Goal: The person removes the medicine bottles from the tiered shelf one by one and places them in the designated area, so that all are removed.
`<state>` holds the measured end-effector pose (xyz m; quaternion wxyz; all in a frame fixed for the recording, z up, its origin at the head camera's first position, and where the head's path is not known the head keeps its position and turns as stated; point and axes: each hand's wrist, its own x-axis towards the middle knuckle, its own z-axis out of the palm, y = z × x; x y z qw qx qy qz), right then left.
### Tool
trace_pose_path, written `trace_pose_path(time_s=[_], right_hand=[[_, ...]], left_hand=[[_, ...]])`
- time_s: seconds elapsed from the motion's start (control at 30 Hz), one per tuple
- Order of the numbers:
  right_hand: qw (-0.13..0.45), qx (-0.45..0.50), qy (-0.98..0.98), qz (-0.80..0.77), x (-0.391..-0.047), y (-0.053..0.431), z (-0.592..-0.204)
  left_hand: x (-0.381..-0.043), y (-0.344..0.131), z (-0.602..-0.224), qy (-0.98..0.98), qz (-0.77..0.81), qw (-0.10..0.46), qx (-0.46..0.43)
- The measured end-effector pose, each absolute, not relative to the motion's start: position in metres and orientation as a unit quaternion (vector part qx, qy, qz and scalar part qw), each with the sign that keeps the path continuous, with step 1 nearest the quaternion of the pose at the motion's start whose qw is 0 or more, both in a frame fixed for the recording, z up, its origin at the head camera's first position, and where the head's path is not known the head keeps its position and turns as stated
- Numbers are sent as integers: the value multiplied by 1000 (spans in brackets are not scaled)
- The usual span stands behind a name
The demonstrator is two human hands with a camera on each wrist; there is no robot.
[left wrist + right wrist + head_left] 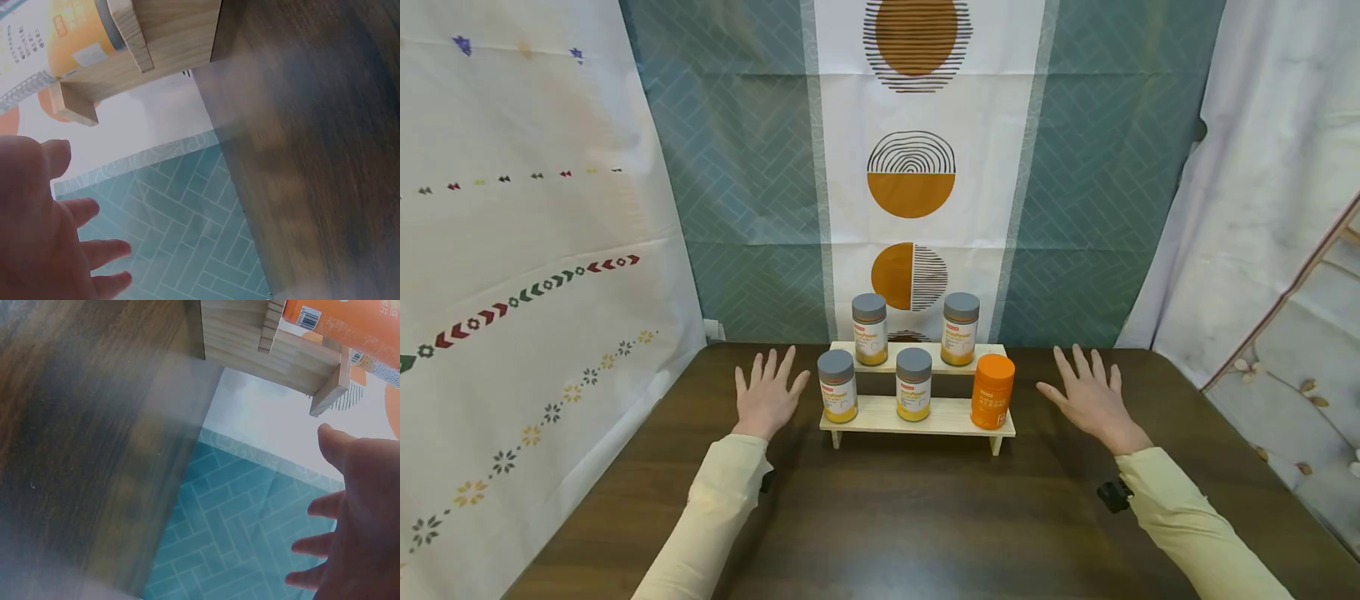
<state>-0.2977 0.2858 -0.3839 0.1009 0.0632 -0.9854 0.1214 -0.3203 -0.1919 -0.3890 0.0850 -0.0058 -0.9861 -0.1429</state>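
Observation:
A two-step wooden rack (880,414) stands toward the back of the table. On its upper step are two grey-lidded jars, one at left (870,331) and one at right (960,331). The lower step bears two more such jars, at left (838,387) and middle (913,386), and an orange jar (992,393) at the right end. My left hand (765,400), fingers spread, is to the left of the rack and holds nothing. Right of the orange jar, my right hand (1093,396) is likewise spread with nothing in it.
The dark brown table (925,517) reaches back to a teal and white patterned curtain (745,167). White printed cloth (535,275) hangs along the left side, and pale cloth (1262,208) along the right. Each wrist wears a small black device (1114,495).

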Motion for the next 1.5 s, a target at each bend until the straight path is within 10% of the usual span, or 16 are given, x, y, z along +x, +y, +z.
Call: trace_pose_path(time_s=[1.5], right_hand=[[136,73,-916,371,-326,242,-353]], left_hand=[[-353,-190,-419,-843,-515,-145,-60]])
